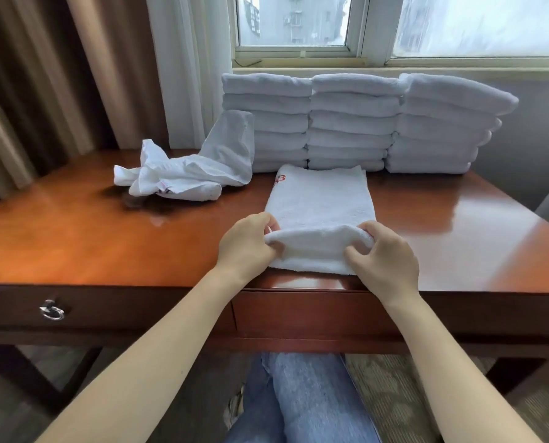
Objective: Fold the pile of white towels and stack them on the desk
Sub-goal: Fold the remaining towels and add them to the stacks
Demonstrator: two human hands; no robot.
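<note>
A white towel (319, 199) lies lengthwise on the wooden desk (75, 244), folded into a narrow strip with red lettering at its far left corner. Its near end is lifted into a fold. My left hand (247, 247) pinches the fold's left corner and my right hand (383, 260) pinches its right corner. Three stacks of folded white towels (353, 123) stand in a row at the back of the desk. A crumpled pile of unfolded white towels (183, 177) lies at the back left, one of them leaning against the left stack.
A window sill (394, 63) runs behind the stacks, with curtains (75, 75) at the left. The desk's front holds a drawer with a metal ring pull (52, 310). My legs in blue jeans (302, 401) are under the desk.
</note>
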